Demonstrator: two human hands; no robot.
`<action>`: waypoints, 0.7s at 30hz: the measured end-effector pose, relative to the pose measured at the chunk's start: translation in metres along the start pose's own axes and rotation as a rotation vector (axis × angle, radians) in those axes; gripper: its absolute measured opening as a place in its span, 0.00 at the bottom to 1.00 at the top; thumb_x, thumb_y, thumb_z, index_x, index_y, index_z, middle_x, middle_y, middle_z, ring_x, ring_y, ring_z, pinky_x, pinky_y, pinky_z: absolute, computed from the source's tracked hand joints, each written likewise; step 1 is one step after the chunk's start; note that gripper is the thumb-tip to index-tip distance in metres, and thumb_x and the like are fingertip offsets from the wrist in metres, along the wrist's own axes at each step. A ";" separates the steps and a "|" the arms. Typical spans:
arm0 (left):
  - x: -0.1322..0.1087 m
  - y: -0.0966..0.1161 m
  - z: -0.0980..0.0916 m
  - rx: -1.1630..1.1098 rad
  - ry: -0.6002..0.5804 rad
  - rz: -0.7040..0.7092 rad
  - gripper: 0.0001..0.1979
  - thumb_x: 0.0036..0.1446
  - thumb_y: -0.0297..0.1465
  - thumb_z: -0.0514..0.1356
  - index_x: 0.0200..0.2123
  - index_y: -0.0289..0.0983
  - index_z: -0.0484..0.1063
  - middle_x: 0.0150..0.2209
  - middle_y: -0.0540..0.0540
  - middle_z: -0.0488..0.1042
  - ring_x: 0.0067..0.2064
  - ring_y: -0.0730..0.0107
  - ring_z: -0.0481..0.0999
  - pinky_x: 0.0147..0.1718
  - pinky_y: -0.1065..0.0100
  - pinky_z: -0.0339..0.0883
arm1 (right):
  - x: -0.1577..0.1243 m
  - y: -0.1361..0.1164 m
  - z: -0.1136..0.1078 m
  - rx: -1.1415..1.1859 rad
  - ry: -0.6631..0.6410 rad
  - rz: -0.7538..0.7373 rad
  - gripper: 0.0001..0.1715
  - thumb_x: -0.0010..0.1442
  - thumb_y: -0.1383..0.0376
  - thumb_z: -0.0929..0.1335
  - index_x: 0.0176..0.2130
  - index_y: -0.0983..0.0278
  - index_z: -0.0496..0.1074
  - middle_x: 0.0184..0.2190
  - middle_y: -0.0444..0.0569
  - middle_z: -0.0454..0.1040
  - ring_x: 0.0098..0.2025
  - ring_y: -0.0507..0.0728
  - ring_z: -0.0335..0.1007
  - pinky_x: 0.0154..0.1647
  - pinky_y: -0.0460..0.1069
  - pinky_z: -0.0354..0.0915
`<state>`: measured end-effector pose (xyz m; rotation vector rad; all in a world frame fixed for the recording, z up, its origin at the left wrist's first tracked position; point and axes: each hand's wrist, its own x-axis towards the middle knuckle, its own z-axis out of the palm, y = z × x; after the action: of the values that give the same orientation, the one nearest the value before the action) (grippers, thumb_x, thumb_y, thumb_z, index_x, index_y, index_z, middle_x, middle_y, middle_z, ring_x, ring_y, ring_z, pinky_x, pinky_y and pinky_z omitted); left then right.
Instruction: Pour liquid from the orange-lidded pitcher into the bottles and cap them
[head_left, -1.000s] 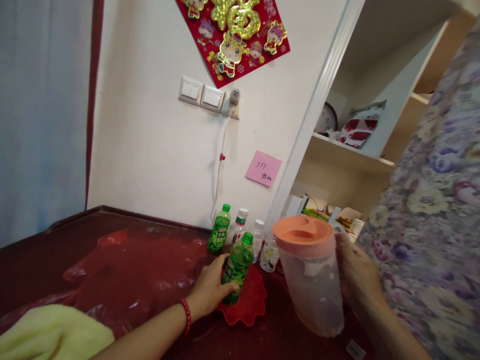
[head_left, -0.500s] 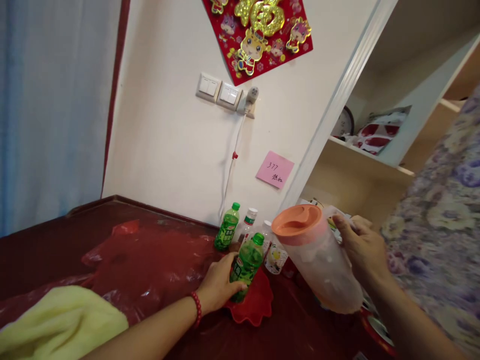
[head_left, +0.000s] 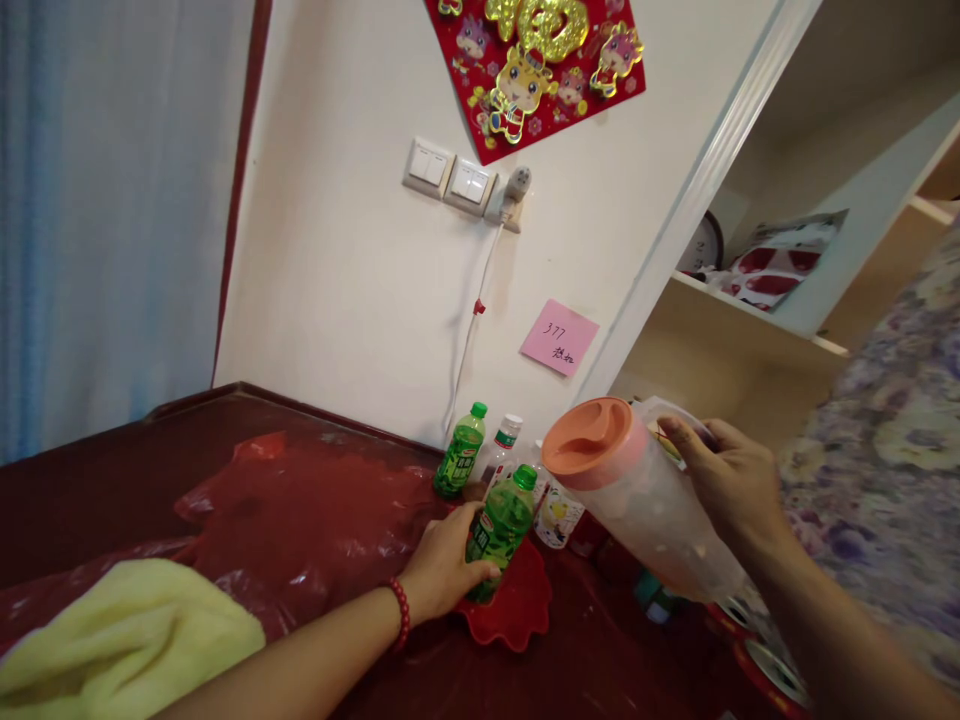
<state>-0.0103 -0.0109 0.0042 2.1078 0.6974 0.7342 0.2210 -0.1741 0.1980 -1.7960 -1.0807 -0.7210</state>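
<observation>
My left hand (head_left: pixel 444 568) is closed around a green bottle (head_left: pixel 508 520) with a green cap, which stands tilted over a red scalloped dish (head_left: pixel 511 608). My right hand (head_left: pixel 731 480) grips the handle of a frosted clear pitcher (head_left: pixel 660 520) with an orange lid (head_left: pixel 589 440). The pitcher is held in the air, its lid tipped toward the left. Behind the held bottle are another green bottle (head_left: pixel 460 455), a clear bottle with a white cap (head_left: pixel 504 448) and a patterned container (head_left: pixel 557 515).
A yellow cloth (head_left: pixel 127 640) lies at the front left of the dark red table (head_left: pixel 75 510), near red plastic film (head_left: pixel 300 515). Cans (head_left: pixel 776 672) stand at the lower right. Behind are a wall with a cable (head_left: pixel 469 350) and open shelves (head_left: pixel 757 325).
The pitcher has tipped further toward the left, its base rising to the right. The whole view has shifted slightly. My left hand keeps its hold on the bottle.
</observation>
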 end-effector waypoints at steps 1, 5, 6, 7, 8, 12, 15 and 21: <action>0.000 -0.001 0.000 0.000 0.001 0.001 0.36 0.46 0.34 0.69 0.60 0.41 0.67 0.54 0.43 0.77 0.55 0.49 0.74 0.55 0.58 0.65 | 0.001 -0.003 -0.001 -0.010 0.000 0.030 0.33 0.54 0.35 0.67 0.21 0.60 0.64 0.16 0.39 0.57 0.22 0.53 0.54 0.23 0.49 0.50; 0.001 -0.003 0.001 -0.016 -0.005 0.011 0.36 0.46 0.34 0.69 0.60 0.41 0.67 0.54 0.43 0.77 0.54 0.49 0.75 0.54 0.59 0.67 | 0.004 -0.011 -0.002 -0.032 -0.015 0.066 0.35 0.51 0.33 0.67 0.21 0.60 0.65 0.17 0.39 0.56 0.24 0.53 0.52 0.24 0.49 0.50; 0.001 -0.003 0.001 -0.014 -0.008 0.009 0.36 0.46 0.34 0.69 0.60 0.41 0.67 0.54 0.43 0.77 0.54 0.49 0.75 0.53 0.59 0.67 | 0.004 -0.012 -0.002 -0.033 -0.017 0.058 0.35 0.51 0.32 0.67 0.22 0.60 0.66 0.17 0.39 0.55 0.24 0.53 0.52 0.24 0.49 0.50; 0.000 -0.003 0.001 -0.009 -0.011 0.005 0.36 0.46 0.34 0.69 0.60 0.42 0.66 0.55 0.43 0.77 0.54 0.49 0.75 0.53 0.58 0.67 | 0.005 -0.013 -0.003 -0.035 -0.022 0.051 0.35 0.51 0.32 0.67 0.22 0.60 0.66 0.17 0.39 0.55 0.24 0.53 0.52 0.24 0.49 0.50; 0.000 -0.003 0.001 -0.005 -0.014 0.001 0.36 0.47 0.35 0.69 0.60 0.42 0.66 0.55 0.42 0.77 0.55 0.49 0.75 0.53 0.58 0.67 | 0.006 -0.014 -0.003 -0.039 -0.024 0.045 0.35 0.51 0.32 0.67 0.22 0.60 0.66 0.17 0.39 0.55 0.24 0.53 0.52 0.24 0.49 0.50; -0.001 -0.002 0.001 -0.002 -0.012 0.002 0.36 0.47 0.35 0.69 0.60 0.43 0.67 0.56 0.42 0.76 0.56 0.48 0.75 0.53 0.58 0.67 | 0.009 -0.018 -0.003 -0.062 -0.038 0.014 0.36 0.51 0.32 0.67 0.20 0.59 0.60 0.17 0.39 0.54 0.24 0.53 0.51 0.24 0.49 0.49; -0.001 -0.002 0.000 -0.016 -0.005 0.024 0.36 0.47 0.35 0.69 0.60 0.43 0.67 0.56 0.44 0.76 0.56 0.49 0.75 0.54 0.59 0.67 | 0.012 -0.020 -0.002 -0.070 -0.047 -0.025 0.37 0.51 0.32 0.67 0.19 0.59 0.57 0.17 0.39 0.53 0.23 0.52 0.50 0.24 0.49 0.48; -0.001 -0.003 0.001 -0.010 -0.003 0.032 0.36 0.46 0.35 0.69 0.60 0.42 0.67 0.56 0.44 0.76 0.56 0.48 0.74 0.55 0.58 0.67 | 0.016 -0.021 0.000 -0.089 -0.047 -0.057 0.38 0.50 0.31 0.67 0.19 0.59 0.59 0.16 0.39 0.53 0.22 0.52 0.50 0.23 0.49 0.48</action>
<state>-0.0107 -0.0100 0.0012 2.1145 0.6583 0.7500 0.2093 -0.1637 0.2198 -1.8725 -1.1511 -0.7750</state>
